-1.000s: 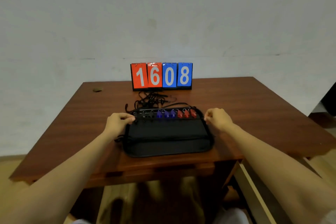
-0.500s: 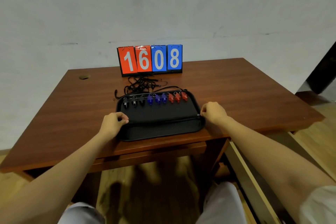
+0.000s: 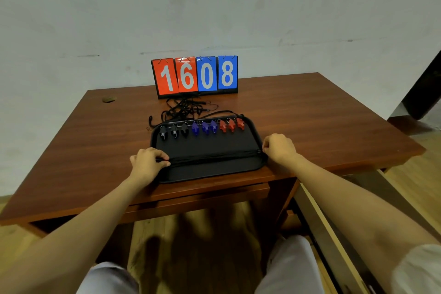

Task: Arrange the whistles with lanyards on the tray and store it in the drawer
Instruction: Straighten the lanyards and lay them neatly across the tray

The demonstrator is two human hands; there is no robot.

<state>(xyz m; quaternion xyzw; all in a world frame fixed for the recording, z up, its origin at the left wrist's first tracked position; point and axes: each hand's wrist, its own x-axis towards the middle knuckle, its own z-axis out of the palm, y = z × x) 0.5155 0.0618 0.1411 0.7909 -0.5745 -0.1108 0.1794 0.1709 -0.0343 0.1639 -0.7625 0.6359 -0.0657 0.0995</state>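
Tray gripped at both ends
Left hand and right hand curl their fingers on it; its long axis runs between them.

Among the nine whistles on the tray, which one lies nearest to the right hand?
The red whistle at the right end of the row; all the others lie further left.

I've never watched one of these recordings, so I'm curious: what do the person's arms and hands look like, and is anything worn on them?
Both forearms are bare down to the left hand and right hand: no gloves, watch or bracelet shows. Only the edge of a short white sleeve appears on the right upper arm.
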